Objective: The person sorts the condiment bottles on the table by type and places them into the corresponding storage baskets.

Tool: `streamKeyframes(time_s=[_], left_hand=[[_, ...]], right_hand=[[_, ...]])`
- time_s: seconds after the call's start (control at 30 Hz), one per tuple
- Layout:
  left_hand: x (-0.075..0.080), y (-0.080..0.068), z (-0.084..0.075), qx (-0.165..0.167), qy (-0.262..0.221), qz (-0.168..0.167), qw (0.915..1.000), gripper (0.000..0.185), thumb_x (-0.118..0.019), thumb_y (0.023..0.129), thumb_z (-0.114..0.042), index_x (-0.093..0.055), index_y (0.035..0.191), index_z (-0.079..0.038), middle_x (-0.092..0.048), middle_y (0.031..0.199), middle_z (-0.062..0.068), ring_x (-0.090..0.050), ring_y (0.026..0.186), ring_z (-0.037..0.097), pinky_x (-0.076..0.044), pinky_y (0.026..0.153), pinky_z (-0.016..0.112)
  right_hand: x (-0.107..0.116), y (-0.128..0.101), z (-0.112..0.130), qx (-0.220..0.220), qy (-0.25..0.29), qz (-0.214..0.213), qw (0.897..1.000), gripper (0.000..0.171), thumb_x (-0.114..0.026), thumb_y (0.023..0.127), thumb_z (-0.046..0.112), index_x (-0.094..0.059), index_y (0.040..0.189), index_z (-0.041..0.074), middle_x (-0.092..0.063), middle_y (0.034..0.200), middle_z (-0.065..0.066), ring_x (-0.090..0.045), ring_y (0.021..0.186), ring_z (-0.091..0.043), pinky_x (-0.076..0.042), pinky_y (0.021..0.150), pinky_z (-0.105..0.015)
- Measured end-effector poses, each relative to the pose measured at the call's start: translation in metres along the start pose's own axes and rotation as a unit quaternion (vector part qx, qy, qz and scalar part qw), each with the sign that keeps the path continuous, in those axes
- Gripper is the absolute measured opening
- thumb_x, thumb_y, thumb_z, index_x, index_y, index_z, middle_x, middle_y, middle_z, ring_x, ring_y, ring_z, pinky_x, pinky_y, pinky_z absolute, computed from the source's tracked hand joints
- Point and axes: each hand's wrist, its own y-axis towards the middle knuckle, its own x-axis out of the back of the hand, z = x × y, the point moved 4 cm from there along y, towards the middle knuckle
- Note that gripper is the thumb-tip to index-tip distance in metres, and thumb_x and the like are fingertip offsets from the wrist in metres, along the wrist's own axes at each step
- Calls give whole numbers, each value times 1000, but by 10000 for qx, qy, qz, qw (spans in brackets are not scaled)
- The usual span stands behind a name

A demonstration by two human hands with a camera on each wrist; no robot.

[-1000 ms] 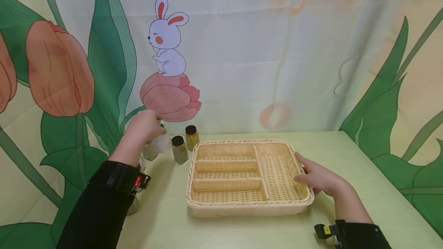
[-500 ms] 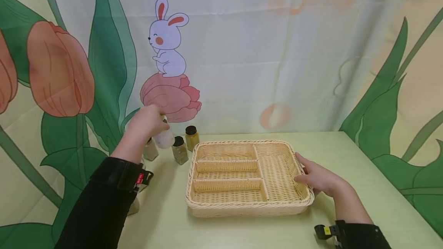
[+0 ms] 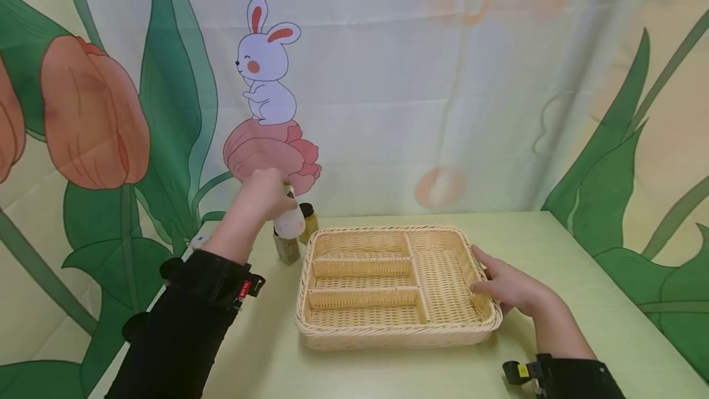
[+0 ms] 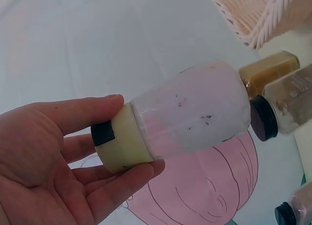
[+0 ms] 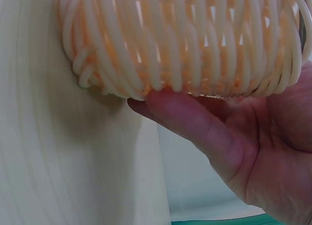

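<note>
My left hand pinches the pale yellow lid of a cloudy white plastic bottle, fingers on one side and thumb on the other. The bottle hangs over the back left of the table, in front of a small jar of grey-brown powder. Beside that stands a black-lidded jar with yellow contents. At the right end of a wicker basket, my right hand grips the rim. The basket has three narrow compartments at left and one long one at right; no items show in them.
Past my left forearm, black round lids and a whitish object show partly. Another black-lidded jar appears at the lower right of the left wrist view. A printed curtain hangs behind the pale green table.
My left hand has carried the white bottle rightward, from beside the grey-brown jar to in front of it. My right hand and the basket stay in place.
</note>
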Motion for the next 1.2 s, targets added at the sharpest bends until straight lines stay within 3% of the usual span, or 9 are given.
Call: streamKeyframes(time_s=[0.4,0.63,1.2], left_hand=[[-14,3,-27,-276,225,-8,9994,46,-76,89,-16,-66,134,-7,-65,124,14,-63,100,29,-59,83,44],[-18,3,-48,-470,279,11,9985,48,-76,89,-17,-66,134,-5,-65,130,14,-62,107,29,-57,88,44],[-33,3,-88,-775,132,275,9965,48,-73,93,-18,-63,138,-8,-66,119,11,-62,103,27,-55,86,43]], right_hand=[[-1,0,-2,-27,50,0,10000,94,-65,98,14,1,164,13,-29,150,-42,-69,81,-28,-58,58,-48],[1,1,-3,-104,110,42,9999,94,-64,98,14,2,165,15,-26,152,-41,-69,81,-28,-58,59,-48],[0,0,0,-40,42,34,10000,93,-63,99,14,3,164,14,-23,153,-42,-68,80,-28,-58,58,-48]])
